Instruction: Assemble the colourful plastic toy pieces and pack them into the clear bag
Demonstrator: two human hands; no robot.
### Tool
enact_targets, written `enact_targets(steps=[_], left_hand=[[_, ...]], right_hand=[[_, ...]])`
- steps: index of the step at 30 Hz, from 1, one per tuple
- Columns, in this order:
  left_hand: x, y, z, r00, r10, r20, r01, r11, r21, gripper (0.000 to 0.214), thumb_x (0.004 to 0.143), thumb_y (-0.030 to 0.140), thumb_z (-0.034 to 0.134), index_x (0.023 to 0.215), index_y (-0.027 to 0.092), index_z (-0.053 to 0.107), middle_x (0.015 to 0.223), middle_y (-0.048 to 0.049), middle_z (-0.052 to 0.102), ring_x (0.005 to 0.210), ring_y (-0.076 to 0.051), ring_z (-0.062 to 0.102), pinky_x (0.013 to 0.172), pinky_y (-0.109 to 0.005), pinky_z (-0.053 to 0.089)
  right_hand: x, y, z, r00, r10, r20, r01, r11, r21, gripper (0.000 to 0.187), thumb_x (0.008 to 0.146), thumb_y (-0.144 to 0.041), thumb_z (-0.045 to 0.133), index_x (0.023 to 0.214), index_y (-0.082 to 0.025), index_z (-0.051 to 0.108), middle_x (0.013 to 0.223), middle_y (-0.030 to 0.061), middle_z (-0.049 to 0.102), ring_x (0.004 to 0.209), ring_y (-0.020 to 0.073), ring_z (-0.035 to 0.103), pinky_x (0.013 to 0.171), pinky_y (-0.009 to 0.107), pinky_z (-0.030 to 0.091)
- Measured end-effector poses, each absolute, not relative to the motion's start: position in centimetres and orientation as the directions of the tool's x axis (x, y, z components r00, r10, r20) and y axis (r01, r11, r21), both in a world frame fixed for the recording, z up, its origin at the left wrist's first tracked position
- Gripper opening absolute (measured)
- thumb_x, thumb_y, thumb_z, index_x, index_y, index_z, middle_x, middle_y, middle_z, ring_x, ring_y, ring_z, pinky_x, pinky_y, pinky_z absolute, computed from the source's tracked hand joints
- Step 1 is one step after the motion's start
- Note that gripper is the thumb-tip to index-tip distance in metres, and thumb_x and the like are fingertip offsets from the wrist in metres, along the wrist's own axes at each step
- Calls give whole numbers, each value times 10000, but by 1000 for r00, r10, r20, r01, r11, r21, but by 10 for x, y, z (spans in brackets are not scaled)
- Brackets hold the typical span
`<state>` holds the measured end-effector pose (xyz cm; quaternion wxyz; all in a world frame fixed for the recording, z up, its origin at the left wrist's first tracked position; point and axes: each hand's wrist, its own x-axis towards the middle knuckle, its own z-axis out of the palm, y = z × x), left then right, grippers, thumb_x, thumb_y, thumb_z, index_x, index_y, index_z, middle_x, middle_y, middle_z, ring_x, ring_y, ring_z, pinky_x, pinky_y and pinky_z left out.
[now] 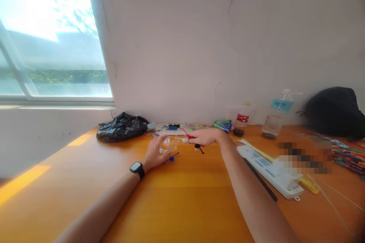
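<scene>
My left hand (155, 153), with a dark-banded watch on its wrist, curls around a crumpled clear plastic bag (168, 145). Just below that bag a small blue spinner (171, 159) with an arrow-tipped pointer lies on the table. My right hand (205, 136) reaches in from the right, palm down, its fingertips closed at a small red spinner (188, 136) with a thin pointer. A small white spinner (184, 140) is close under those fingertips. Under the right palm rests a black spinner (197, 146), its pointer aimed toward me.
Along the wall stand a black plastic bag (122, 127), a blue-green packet (222, 125), a red-labelled bottle (242, 119) and a large water bottle (278, 114). A white power strip (268, 169) lies right of my right forearm. Colourful cords (349, 161) and a black bag (335, 112) are farther right.
</scene>
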<state>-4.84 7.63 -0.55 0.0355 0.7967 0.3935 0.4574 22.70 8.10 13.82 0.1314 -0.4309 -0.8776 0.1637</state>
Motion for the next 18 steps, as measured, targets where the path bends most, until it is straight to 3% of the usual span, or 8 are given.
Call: enact_targets(steps=[4,7,12,18], left_hand=[[-42,67,2,343,627,699,611,-714,340,571,847,401,713,1376,288,532,1272,-94,640,1136,-328,570,997,-463,428],[-39,64,2,358,611,706,612,-725,317,539,871,408,682,1369,272,531,1275,-104,639,1149,-331,567,1007,-469,414],[-38,65,1,356,612,706,615,-722,316,505,884,438,668,1343,261,556,1249,-115,644,1134,-331,573,995,-467,420],[-39,65,3,343,611,713,590,-731,343,470,886,455,682,1288,247,556,1230,-102,640,1103,-308,582,965,-436,438]], right_hand=[[200,74,135,-655,742,-144,738,588,-330,149,754,-303,692,657,-222,613,643,-2,648,546,167,538,517,294,351],[183,69,130,-659,718,-226,750,604,-269,127,778,-252,636,663,-221,591,624,2,628,537,171,512,526,300,329],[166,63,127,-733,672,-105,658,661,-361,139,782,-268,679,672,-219,611,634,4,617,575,162,493,545,286,329],[158,66,121,-694,715,82,635,662,-398,113,808,-147,565,712,-188,607,608,-23,564,570,123,454,549,249,301]])
